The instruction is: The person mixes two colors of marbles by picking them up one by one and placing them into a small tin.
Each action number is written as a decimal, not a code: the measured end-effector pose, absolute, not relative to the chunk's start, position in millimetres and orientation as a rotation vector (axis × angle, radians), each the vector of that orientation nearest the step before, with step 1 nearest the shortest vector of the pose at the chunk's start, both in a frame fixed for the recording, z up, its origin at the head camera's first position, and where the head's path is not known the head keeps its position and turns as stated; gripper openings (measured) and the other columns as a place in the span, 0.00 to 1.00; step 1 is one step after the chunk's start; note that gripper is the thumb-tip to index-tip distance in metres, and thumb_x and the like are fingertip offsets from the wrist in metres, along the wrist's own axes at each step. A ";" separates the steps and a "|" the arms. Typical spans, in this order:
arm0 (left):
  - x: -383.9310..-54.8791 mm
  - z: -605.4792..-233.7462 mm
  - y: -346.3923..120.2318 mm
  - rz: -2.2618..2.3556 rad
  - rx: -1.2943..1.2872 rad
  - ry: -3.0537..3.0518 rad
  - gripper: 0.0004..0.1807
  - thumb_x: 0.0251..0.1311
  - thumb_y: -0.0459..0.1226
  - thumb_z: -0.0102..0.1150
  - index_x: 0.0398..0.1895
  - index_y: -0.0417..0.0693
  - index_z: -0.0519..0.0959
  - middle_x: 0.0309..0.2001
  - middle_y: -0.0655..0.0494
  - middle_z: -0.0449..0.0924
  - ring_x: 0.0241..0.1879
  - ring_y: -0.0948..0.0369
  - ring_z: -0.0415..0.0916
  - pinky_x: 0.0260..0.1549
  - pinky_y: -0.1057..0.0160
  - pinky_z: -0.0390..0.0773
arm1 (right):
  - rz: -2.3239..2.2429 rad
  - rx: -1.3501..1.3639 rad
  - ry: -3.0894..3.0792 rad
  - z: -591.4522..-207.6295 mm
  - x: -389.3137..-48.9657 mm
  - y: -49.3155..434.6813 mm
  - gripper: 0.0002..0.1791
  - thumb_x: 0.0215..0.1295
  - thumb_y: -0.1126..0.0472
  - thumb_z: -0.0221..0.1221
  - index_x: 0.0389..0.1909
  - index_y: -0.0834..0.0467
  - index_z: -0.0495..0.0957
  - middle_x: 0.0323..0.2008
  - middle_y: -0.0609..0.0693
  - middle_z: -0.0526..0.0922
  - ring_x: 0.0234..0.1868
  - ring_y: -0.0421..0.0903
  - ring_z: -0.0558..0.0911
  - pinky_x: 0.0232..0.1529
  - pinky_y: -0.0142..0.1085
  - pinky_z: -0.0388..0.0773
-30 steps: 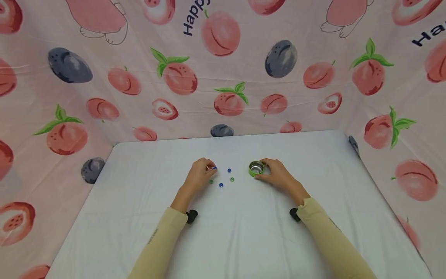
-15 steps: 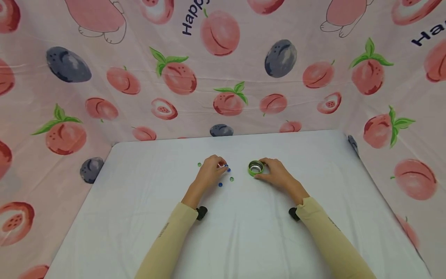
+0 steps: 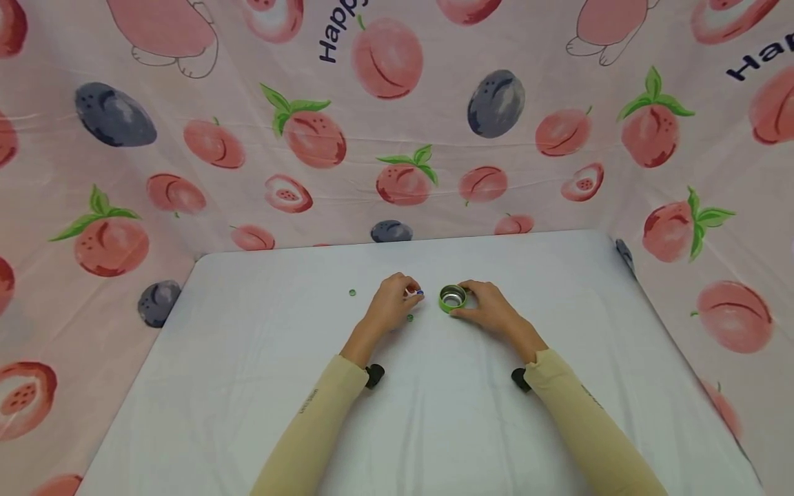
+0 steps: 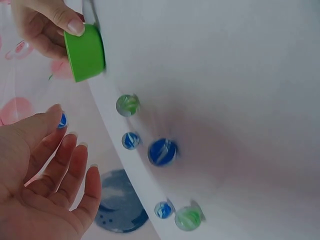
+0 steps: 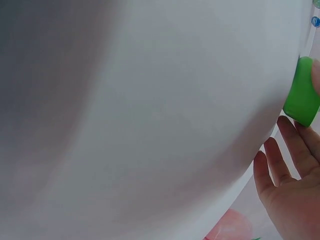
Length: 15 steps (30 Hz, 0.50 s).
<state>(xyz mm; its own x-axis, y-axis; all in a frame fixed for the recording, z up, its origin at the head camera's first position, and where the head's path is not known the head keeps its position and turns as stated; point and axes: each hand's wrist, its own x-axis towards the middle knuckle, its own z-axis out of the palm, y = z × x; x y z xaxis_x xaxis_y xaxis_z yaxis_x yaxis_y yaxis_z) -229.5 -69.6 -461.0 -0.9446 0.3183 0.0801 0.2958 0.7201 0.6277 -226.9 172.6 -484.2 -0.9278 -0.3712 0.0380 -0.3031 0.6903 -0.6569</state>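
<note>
My left hand [image 3: 389,303] pinches a blue marble [image 4: 62,120] between thumb and forefinger, its other fingers loosely bent. It is a short way left of a small round cup [image 4: 86,54], green outside with a shiny metal inside. The cup stands on the white table, and my right hand [image 3: 491,307] holds it from the right, thumb on the near side and fingers on the far side. In the left wrist view, a green marble [image 4: 127,105], a small blue marble [image 4: 130,140] and a larger blue marble [image 4: 162,152] lie on the table beneath my left hand.
Another blue marble [image 4: 163,210] and a green marble [image 4: 188,218] lie close together, farther from the cup. The white cloth-covered table [image 3: 459,413] ends at a fruit-patterned curtain [image 3: 428,110] behind and at both sides.
My left hand has moved right over the marbles, carrying the pinched blue marble nearer to the cup. A green marble at the left has come into sight. The right hand keeps its hold on the cup.
</note>
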 end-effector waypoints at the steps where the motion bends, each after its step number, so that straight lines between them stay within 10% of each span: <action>1: -229.6 -461.5 -68.2 1.047 0.522 2.880 0.10 0.71 0.36 0.67 0.47 0.37 0.86 0.43 0.46 0.82 0.45 0.52 0.80 0.49 0.54 0.82 | -1.060 -0.569 2.801 -484.5 -227.2 172.6 0.32 0.65 0.57 0.74 0.64 0.70 0.77 0.58 0.63 0.84 0.62 0.62 0.80 0.68 0.58 0.72; 15: -231.6 -472.6 -49.1 1.224 0.575 2.850 0.09 0.70 0.34 0.68 0.47 0.36 0.86 0.41 0.45 0.82 0.44 0.52 0.79 0.48 0.56 0.81 | -1.051 -0.537 2.804 -484.9 -226.0 172.7 0.33 0.66 0.56 0.74 0.64 0.70 0.77 0.59 0.63 0.84 0.62 0.61 0.80 0.67 0.58 0.73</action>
<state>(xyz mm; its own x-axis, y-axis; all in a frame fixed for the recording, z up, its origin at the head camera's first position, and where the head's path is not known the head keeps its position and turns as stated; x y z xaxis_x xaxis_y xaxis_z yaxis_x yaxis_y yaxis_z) -231.6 -49.1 -472.6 -0.9335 0.3243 0.1528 0.3341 0.6323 0.6990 -226.0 172.7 -484.9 -0.9328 -0.3590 0.0305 -0.2906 0.6995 -0.6529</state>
